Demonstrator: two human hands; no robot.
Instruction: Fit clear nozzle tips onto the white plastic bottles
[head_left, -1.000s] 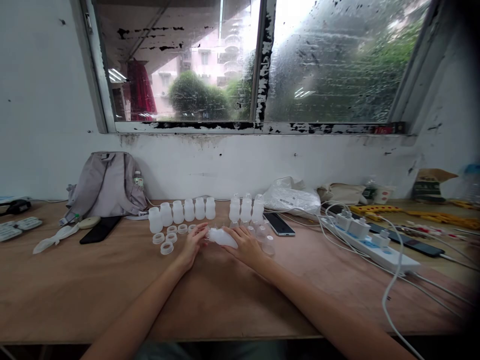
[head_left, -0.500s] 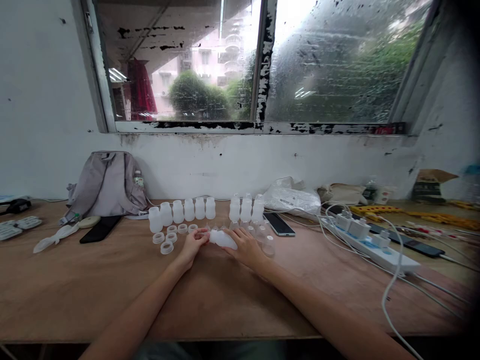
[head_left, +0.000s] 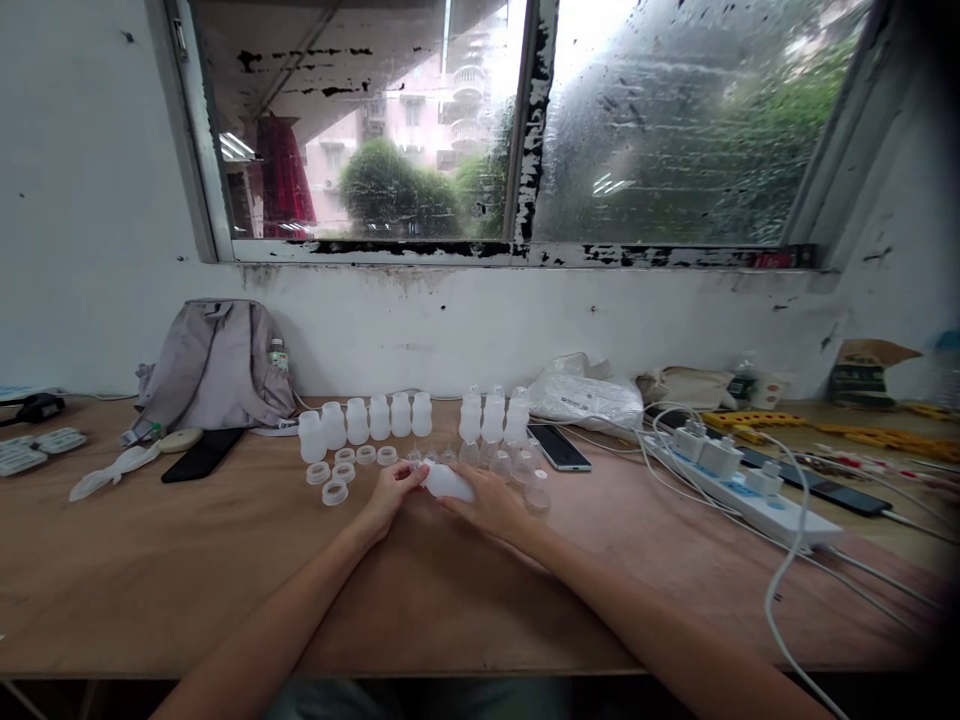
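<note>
A milky white baby bottle [head_left: 448, 484] lies tilted between my hands, low over the table, its neck end toward the left. My right hand [head_left: 491, 502] is closed around its body from the right. At the neck end, the thumb and fingers of my left hand [head_left: 394, 495] pinch together; they cover whatever part sits there. To the left are several white collar rings [head_left: 334, 492]. Clear teats [head_left: 448, 454] show just behind the bottle, partly hidden by my hands. Several clear caps [head_left: 535, 490] stand to the right of my right hand.
Open white bottles [head_left: 358, 422] line up at the back left. Three capped bottles [head_left: 493, 414] stand at the back right, near a phone [head_left: 559, 448]. A power strip [head_left: 757, 500] with loose cables lies on the right. A backpack [head_left: 217, 370] leans against the wall.
The bottle's neck end has come slightly nearer me. My left hand has moved a little to the right, its fingers now closer around that end. My right hand keeps its hold.
</note>
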